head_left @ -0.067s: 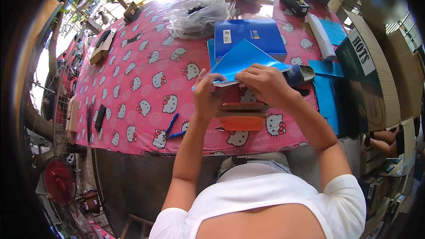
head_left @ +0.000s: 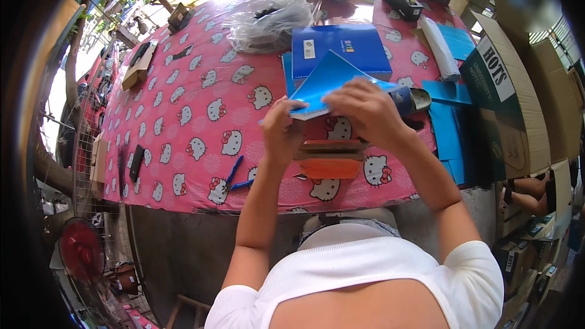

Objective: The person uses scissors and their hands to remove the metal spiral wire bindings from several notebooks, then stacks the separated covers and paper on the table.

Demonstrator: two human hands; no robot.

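Note:
A glossy blue sheet [head_left: 326, 79] with a white near edge is held up at a slant above the table, one corner pointing away from me. My left hand [head_left: 283, 125] is closed on its left corner, thumb on top. At the near edge, my right hand [head_left: 365, 106] lies over the sheet with bent fingers; motion smears them, so their grip is unclear. Behind the sheet is a dark-blue spiral notebook [head_left: 359, 49]. Below my hands sits a small stack of orange and brown pieces [head_left: 331, 167].
Blue pens [head_left: 234, 169] lie left of my forearm. A clear plastic bag [head_left: 268, 27] and a tape dispenser [head_left: 402, 3] are farther back. To the right are more blue sheets [head_left: 446, 134], a white roll [head_left: 440, 50] and an open cardboard box [head_left: 506, 97].
My right hand has shifted slightly up and away along the sheet, its fingers blurred, and more of the white near edge shows. My left hand stays on its corner.

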